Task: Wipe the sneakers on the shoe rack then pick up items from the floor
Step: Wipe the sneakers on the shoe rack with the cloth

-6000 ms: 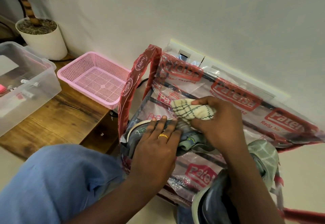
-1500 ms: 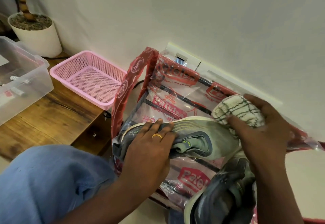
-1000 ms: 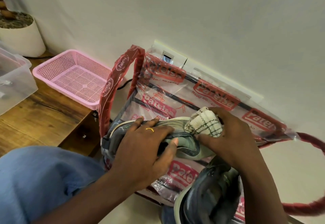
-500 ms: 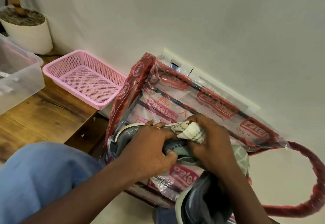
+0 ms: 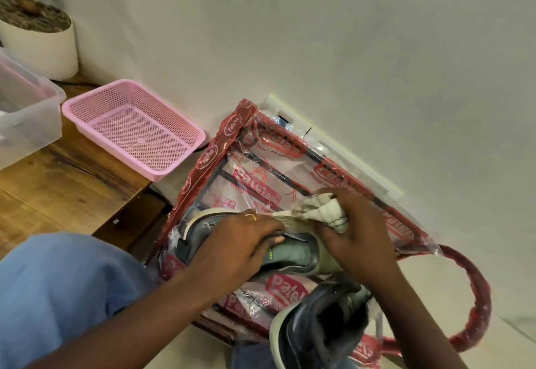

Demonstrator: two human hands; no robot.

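**Cloth working on the top edge of the sneaker**

Compared with half a second ago, the right hand (image 5: 358, 232) is now sitting a little more toward 3 o'clock, and the bunched cloth (image 5: 320, 213) is showing more between the fingers. The right hand is gripping the cloth and pressing it on the pale sole edge of the grey sneaker (image 5: 293, 252). The left hand (image 5: 232, 249) is lying over the heel part of the sneaker, fingers curled around it, holding it in place.

The sneaker is lying on the shoe rack (image 5: 261, 183), which is wrapped in clear plastic with red print. At 12 o'clock the wall (image 5: 319, 49) is closing the space just behind the rack. At 5 o'clock a second sneaker (image 5: 313, 328) is sitting under the right forearm, close to it. At 9 o'clock the person's blue-clothed knee (image 5: 63, 296) is filling the near side.

At 10 o'clock a pink basket (image 5: 136, 130) is standing on a wooden surface (image 5: 58, 183), beside a clear plastic box (image 5: 26, 113) and a white plant pot (image 5: 40, 43).
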